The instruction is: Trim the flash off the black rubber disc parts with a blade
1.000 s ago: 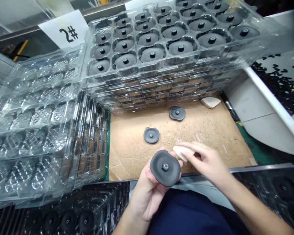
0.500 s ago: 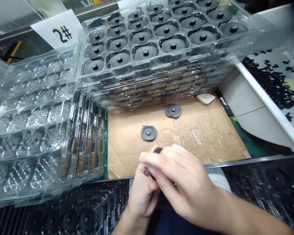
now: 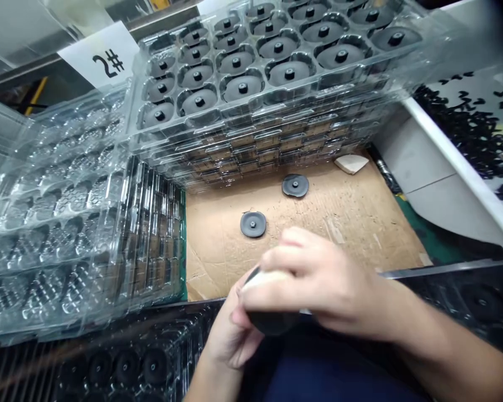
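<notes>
My left hand [image 3: 230,335] is closed on the edge of a dark rubber disc [image 3: 272,324], held above the near edge of the cardboard [image 3: 218,268]. My right hand [image 3: 322,279] lies bent over the same disc with its fingers curled. A pale patch shows between those fingers, too blurred to name, and the disc's upper face is mostly hidden. Beyond the hands, two dark discs with small centre hubs lie apart on the cardboard, a nearer disc [image 3: 253,224] and a farther disc [image 3: 295,186].
Stacked clear trays hold rows of dark discs at the back, topped by a filled tray [image 3: 230,106]. More clear trays [image 3: 67,195] are piled left. A pale wedge [image 3: 351,163] lies far right. The white bin [image 3: 456,151] holds small black parts. A paper sign [image 3: 103,56] reads 2#.
My right hand has shifted slightly right and opened away from the left, so more of the dark disc shows. The pale patch has come into view. The two lying discs stay put.
</notes>
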{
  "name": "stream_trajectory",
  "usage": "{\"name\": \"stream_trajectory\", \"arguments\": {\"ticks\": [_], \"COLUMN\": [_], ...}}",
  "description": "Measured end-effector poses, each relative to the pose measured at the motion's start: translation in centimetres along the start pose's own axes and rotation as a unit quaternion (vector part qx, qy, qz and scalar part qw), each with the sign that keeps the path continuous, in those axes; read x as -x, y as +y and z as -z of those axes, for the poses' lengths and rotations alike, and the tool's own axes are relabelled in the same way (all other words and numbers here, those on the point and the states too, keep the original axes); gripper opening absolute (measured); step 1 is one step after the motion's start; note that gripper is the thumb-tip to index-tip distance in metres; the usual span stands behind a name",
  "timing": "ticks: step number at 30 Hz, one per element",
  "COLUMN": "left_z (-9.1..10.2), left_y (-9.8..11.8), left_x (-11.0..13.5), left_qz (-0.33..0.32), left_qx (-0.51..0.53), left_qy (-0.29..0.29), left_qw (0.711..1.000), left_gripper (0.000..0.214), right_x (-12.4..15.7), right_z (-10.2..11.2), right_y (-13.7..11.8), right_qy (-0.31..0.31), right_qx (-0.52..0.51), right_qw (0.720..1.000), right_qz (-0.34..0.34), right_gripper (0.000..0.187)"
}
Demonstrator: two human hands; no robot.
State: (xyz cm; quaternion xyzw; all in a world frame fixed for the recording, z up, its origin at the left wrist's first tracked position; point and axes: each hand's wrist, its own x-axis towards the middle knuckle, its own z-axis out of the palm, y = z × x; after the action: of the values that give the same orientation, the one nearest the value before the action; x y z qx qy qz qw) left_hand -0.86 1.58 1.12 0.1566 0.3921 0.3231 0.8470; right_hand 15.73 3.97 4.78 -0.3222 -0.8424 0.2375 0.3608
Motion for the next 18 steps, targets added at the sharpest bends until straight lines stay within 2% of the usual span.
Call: {"name": "stream_trajectory", "arguments": {"ticks": [2, 4, 6, 7, 9, 11, 13, 15, 16, 17, 18], "left_z": [0.3, 0.6, 0.7, 0.6, 0.4, 0.0, -0.3, -0.5, -0.5, -0.4, -0.2], "left_y": [-0.1, -0.3, -0.4, -0.4, -0.2, 0.1, 0.2, -0.1, -0.3, -0.7, -1.1], "left_x": [0.0, 0.0, -0.1, -0.2, -0.4, -0.5, -0.6, -0.7, -0.8, -0.8, -0.9], "left_qz": [0.002, 0.003, 0.009, 0.013, 0.024, 0.035, 0.041, 0.039, 0.035, 0.029, 0.023], "left_qx": [0.038, 0.086, 0.112, 0.115, 0.117, 0.114, 0.109, 0.102, 0.092, 0.077, 0.062], "left_qy": [-0.033, -0.057, -0.075, -0.08, -0.082, -0.08, -0.079, -0.078, -0.071, -0.055, -0.035], "left_qw": [0.999, 0.995, 0.991, 0.99, 0.989, 0.99, 0.99, 0.991, 0.993, 0.995, 0.997], "left_gripper": [0.06, 0.056, 0.056, 0.055, 0.055, 0.055, 0.055, 0.057, 0.058, 0.06, 0.061], "right_x": [1.3, 3.6, 6.2, 7.4, 9.1, 9.7, 8.9, 7.1, 6.1, 5.0, 4.1], "right_z": [-0.5, -1.6, -3.2, -4.0, -5.0, -4.8, -3.2, -1.1, -0.3, 0.3, 0.7], "right_y": [1.3, 2.5, 3.7, 4.2, 5.1, 5.3, 4.4, 2.6, 1.5, 0.5, -0.3], "right_qy": [0.06, 0.11, 0.102, 0.086, 0.067, 0.077, 0.114, 0.164, 0.19, 0.194, 0.17], "right_qx": [0.0, 0.022, 0.034, 0.032, 0.021, 0.017, 0.024, 0.024, 0.017, 0.01, 0.019], "right_qw": [0.992, 0.964, 0.936, 0.931, 0.928, 0.925, 0.915, 0.916, 0.928, 0.95, 0.971], "right_qz": [-0.107, -0.242, -0.334, -0.354, -0.365, -0.371, -0.387, -0.366, -0.32, -0.244, -0.169], "right_gripper": [0.028, 0.027, 0.027, 0.027, 0.025, 0.022, 0.021, 0.021, 0.023, 0.026, 0.028]}}
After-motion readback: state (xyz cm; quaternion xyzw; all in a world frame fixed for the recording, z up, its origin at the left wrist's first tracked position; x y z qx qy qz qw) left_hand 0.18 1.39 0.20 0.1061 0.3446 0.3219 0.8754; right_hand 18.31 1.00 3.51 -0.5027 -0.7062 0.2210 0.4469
